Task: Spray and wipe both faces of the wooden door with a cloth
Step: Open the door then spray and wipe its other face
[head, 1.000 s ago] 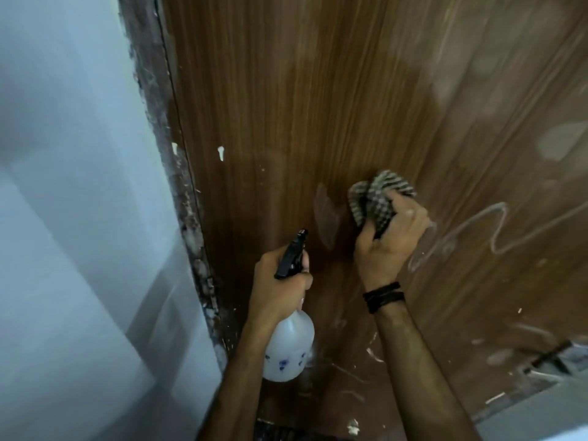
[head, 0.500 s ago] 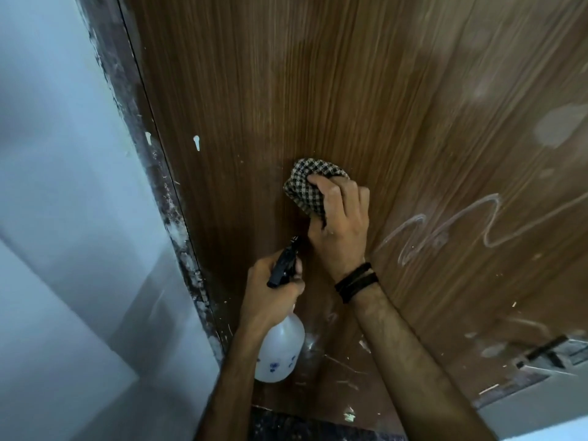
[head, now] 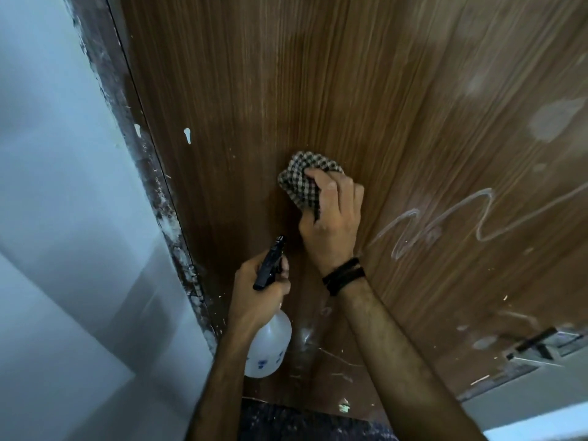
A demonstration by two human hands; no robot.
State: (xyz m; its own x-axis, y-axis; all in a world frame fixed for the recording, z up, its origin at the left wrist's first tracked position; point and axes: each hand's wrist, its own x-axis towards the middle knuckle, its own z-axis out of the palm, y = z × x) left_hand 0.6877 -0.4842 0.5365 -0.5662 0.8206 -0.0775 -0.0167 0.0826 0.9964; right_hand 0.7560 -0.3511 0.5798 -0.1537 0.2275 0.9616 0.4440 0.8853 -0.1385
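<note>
Against the door point(head: 318, 90), the right hand point(head: 334, 218) clutches the bunched cloth point(head: 300, 179), barely shifted since half a second ago. Lower left, the left hand point(head: 257, 297) grips the bottle point(head: 269, 348), its long axis upright, nozzle aimed at the door.

One head-worn view looks forward and steeply down along the wooden door point(head: 318, 90), close to its face, so the grain lines fan out toward the top of the frame. The wide lens bends the door frame point(head: 149, 173) at the door's left edge into a slanting curve. The pale wall point(head: 63, 218) lies left of the door. Both forearms rise from the bottom edge, in front of the door. No second view exists.
</note>
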